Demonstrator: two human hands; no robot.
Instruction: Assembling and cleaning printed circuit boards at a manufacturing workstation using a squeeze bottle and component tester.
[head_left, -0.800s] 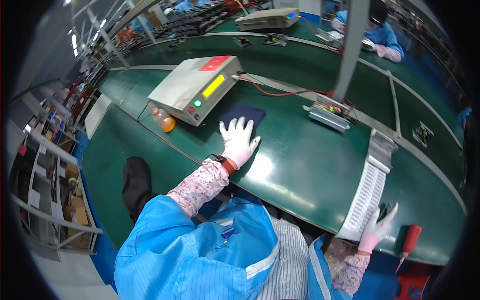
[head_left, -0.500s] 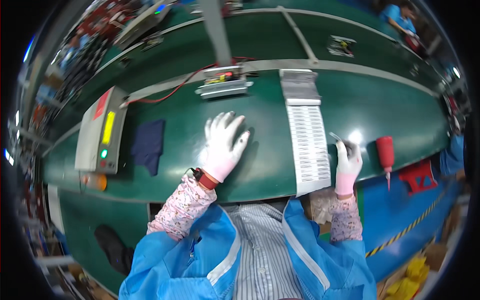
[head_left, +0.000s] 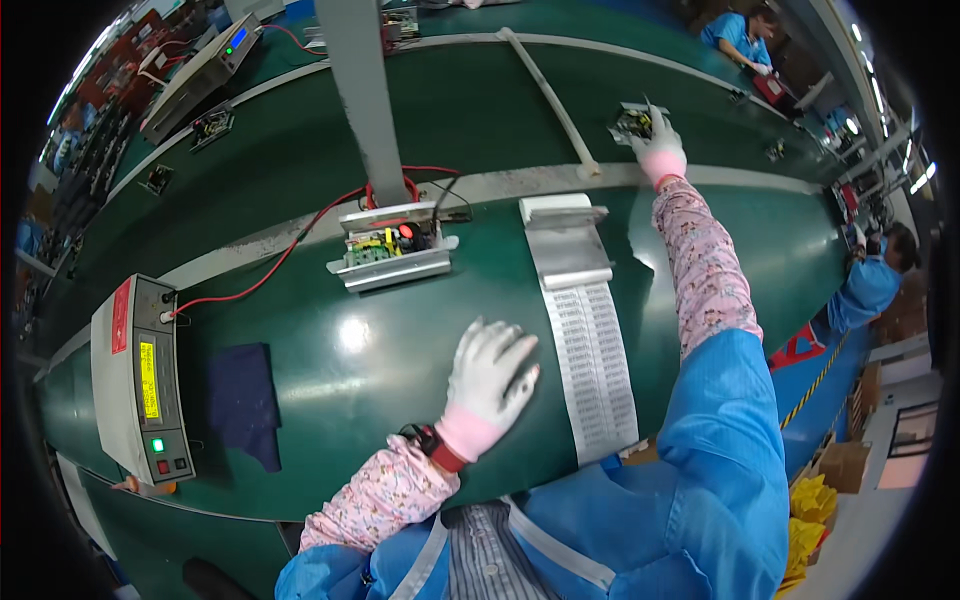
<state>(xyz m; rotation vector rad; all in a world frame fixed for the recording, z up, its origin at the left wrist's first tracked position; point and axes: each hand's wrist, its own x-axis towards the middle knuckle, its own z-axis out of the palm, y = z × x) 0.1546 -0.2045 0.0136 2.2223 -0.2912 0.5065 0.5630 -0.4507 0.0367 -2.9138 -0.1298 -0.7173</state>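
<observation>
My right hand [head_left: 660,150], in a white glove with a pink cuff, is stretched far forward over the far belt. Its fingers close about the right edge of an open circuit board [head_left: 632,122] in a metal frame. A thin pointed sliver shows at the fingertips; its kind is unclear. My left hand [head_left: 490,385], gloved alike, rests over the green bench with fingers spread and nothing in them. Just right of it runs a strip of printed labels [head_left: 592,370] from a metal holder [head_left: 568,245]. Another circuit board in a metal frame [head_left: 392,250] lies further back, left of the holder.
A grey test instrument [head_left: 135,380] with a lit yellow display stands at the left, its red lead [head_left: 270,268] running to the post [head_left: 365,110]. Near it lies a folded dark blue cloth [head_left: 243,405]. Co-workers sit at far right and right. A metal rail [head_left: 480,195] edges the bench.
My right hand has gone from beside the label strip forward to the board on the far belt. My left hand stays open on the bench, now closer to the strip. The view has shifted.
</observation>
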